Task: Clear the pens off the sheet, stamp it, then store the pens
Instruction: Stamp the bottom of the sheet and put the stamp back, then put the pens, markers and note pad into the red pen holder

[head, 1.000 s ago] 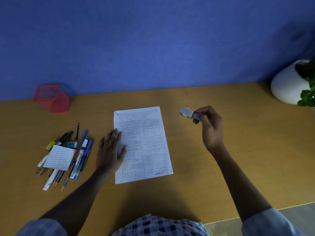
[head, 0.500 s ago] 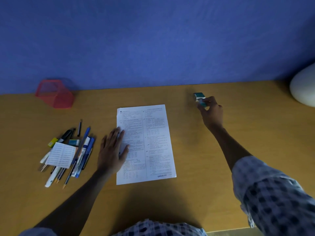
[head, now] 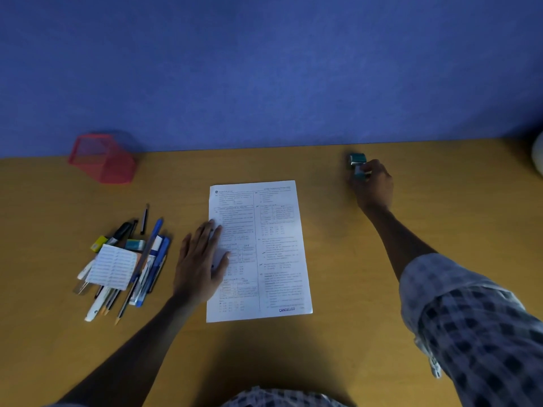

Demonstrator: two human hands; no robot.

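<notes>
On my far left a red mesh holder (head: 102,160) lies tipped on the wooden surface (head: 338,333), pens (head: 129,265) heaped nearby. My left hand (head: 199,262) lies spread flat on the printed white sheet (head: 264,251), stamped "CANCELLED". My right hand (head: 373,186) pinches the small teal stamp (head: 357,163) against the surface

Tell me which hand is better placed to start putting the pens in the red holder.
Probably the left hand: it lies flat on the sheet's left edge, right beside the pen pile, with the red holder on that side. The right hand is far right, gripping the stamp.
</notes>
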